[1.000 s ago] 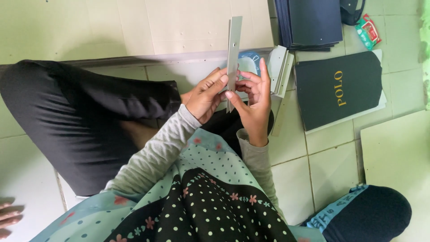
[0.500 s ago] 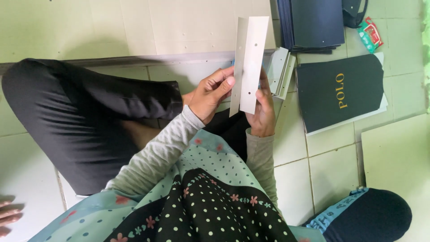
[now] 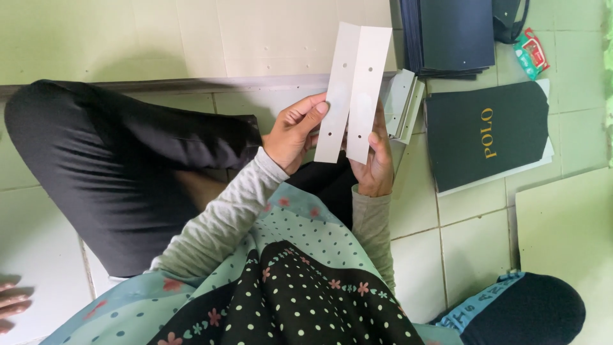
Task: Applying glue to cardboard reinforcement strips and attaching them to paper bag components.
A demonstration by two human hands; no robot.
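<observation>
Now both my hands grasp folded white card strip (image 3: 352, 92): left hand (image 3: 295, 131) pinching left flap, right hand (image 3: 377, 163) gripping lower right edge.

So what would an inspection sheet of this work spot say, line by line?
Surface: pale green tiled floor.
Job's things: a folded white card strip with punched holes, held upright and opened along its crease.
Clutter: flat dark green printed card, stack of dark blue sheets, small red-green packet, white pieces.
Grippers: left hand and right hand each pinch a side of the strip.
Cables: nothing seen.
Surroundings: another person's fingers at the lower left edge.
</observation>
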